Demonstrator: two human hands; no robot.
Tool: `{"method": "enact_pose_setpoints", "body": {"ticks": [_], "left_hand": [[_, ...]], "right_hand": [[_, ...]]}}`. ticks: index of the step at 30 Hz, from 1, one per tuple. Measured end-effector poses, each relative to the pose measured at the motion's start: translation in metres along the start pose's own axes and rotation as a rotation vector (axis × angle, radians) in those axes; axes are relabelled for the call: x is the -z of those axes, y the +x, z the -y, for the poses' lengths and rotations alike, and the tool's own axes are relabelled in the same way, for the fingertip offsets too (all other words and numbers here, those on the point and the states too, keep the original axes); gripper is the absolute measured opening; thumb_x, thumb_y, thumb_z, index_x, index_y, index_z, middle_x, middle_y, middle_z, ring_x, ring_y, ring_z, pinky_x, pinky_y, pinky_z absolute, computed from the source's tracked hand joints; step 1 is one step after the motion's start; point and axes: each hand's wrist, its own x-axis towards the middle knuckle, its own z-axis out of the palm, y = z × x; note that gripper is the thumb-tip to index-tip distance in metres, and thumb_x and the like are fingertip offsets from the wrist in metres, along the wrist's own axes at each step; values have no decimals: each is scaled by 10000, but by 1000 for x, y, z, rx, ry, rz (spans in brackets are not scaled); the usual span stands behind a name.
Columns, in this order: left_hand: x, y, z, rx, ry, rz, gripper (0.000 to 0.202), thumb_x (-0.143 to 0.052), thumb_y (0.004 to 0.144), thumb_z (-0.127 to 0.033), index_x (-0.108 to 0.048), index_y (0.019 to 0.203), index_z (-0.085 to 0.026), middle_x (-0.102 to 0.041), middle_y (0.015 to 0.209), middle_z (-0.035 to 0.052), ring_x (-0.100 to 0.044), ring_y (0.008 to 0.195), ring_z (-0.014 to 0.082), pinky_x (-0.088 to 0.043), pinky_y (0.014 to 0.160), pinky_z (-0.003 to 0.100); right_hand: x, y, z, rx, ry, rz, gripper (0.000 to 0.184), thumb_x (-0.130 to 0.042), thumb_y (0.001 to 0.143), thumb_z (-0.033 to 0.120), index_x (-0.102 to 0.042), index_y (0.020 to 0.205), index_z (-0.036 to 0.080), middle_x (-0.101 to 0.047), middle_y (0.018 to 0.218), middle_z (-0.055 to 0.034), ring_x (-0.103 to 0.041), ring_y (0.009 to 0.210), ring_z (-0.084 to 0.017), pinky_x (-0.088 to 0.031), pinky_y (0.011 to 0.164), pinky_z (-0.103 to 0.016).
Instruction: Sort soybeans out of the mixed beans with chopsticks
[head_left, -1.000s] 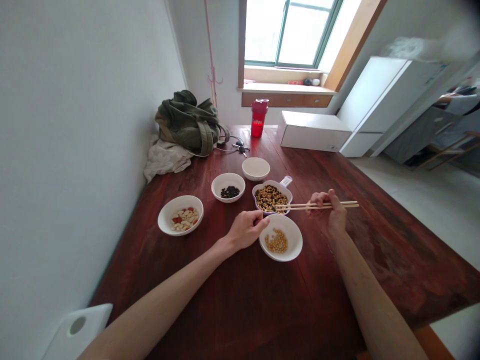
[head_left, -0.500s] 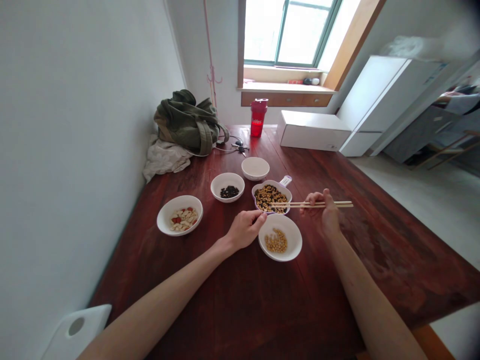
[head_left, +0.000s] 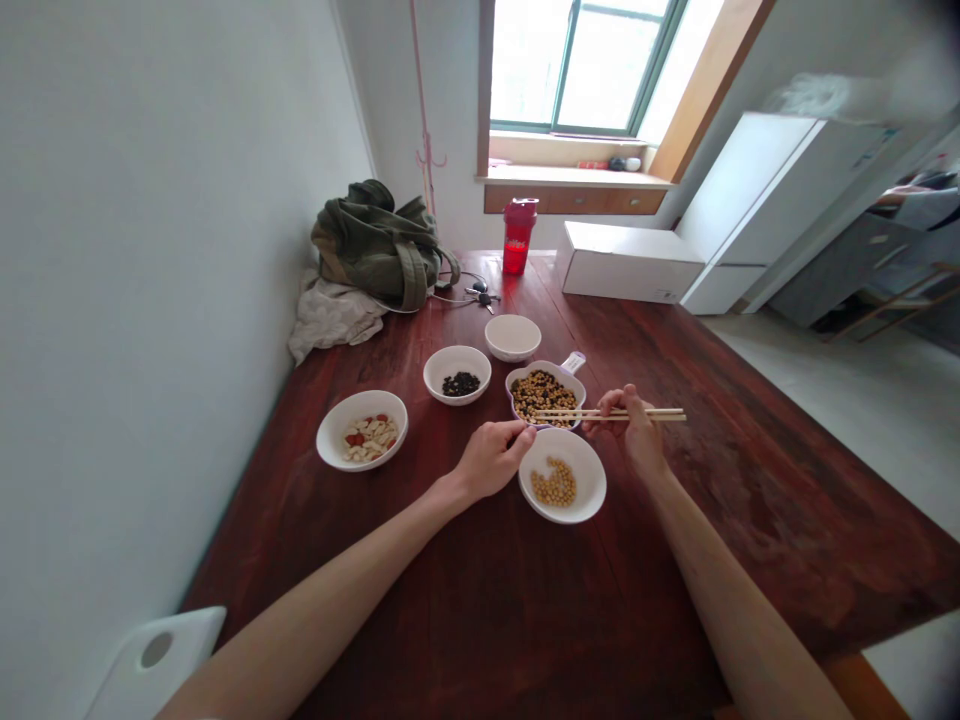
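My right hand (head_left: 628,420) is closed around a pair of wooden chopsticks (head_left: 667,414). Their tips reach into a purple-edged bowl with a handle (head_left: 572,364), which holds mixed yellow and black beans (head_left: 541,392). Curled fingers and thumb of my left hand (head_left: 491,460) are at that bowl's near-left rim; the exact grip is partly hidden. Directly in front of it, a white bowl (head_left: 591,497) contains yellow soybeans (head_left: 553,483). Whether the chopstick tips pinch a bean is too small to tell.
Further left are a white bowl (head_left: 328,446) of pale and reddish nut pieces and another (head_left: 431,381) of black beans. A third white bowl (head_left: 513,340) stands behind. Toward the back are a green bag (head_left: 375,245), keys (head_left: 481,293), a red shaker bottle (head_left: 517,240) and a white box (head_left: 630,262).
My right hand has moved slightly left and down with the chopsticks, which now reach further left over the beans. My left hand keeps its place at the rim.
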Motion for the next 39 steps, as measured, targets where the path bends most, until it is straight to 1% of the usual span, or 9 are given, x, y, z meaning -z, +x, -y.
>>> {"method": "enact_pose_setpoints", "body": {"ticks": [3,9,18,25,30,33,39], "left_hand": [[0,0,0,4,10,2,468,-406,1024,-465,-455,670,-162,-457,612,-24,-399,585,98,-243,563,246],[0,0,1,1,13,8,471,-404,1024,-472,-461,675,-161,-458,616,-24,-393,586,98,-243,563,245],[0,1,0,2,14,8,465,-413,1016,-468,-459,669,-162,-449,610,-25,-388,583,99,-236,560,247],[1,0,0,10,13,11,469,-408,1017,-478,-457,672,-165,-454,615,-26,-388,584,99,-244,559,245],[1,0,-1,12,14,16,471,-402,1021,-479,-462,676,-164,-461,619,-25,-392,588,99,-252,563,241],[1,0,-2,13,14,16,470,-403,1019,-477,-468,676,-163,-462,620,-24,-393,588,100,-251,562,243],[1,0,-2,14,-10,3,470,-429,1003,-473,-473,654,-161,-451,605,-25,-378,578,100,-247,554,244]], "right_hand": [[1,0,0,2,-18,-23,486,-606,927,589,-670,672,180,-682,628,-44,-713,579,-198,-590,501,-283],[0,0,5,5,-49,-38,483,-605,929,576,-658,655,182,-673,611,-43,-713,592,-197,-590,510,-278],[-1,-1,7,11,-94,-49,487,-611,917,595,-635,644,193,-651,588,-33,-706,577,-199,-594,519,-288],[-1,-3,13,7,-136,-48,490,-607,911,605,-617,634,200,-651,569,-35,-703,561,-205,-577,477,-283],[-5,-4,15,24,-155,-47,513,-596,911,630,-616,634,198,-661,577,-39,-716,592,-210,-590,508,-289],[-5,-4,15,30,-159,-58,500,-607,915,608,-622,634,194,-666,584,-41,-722,611,-212,-591,516,-285],[-5,-4,16,35,-173,-65,509,-613,912,613,-636,627,191,-671,583,-47,-710,585,-204,-592,522,-288]]}}
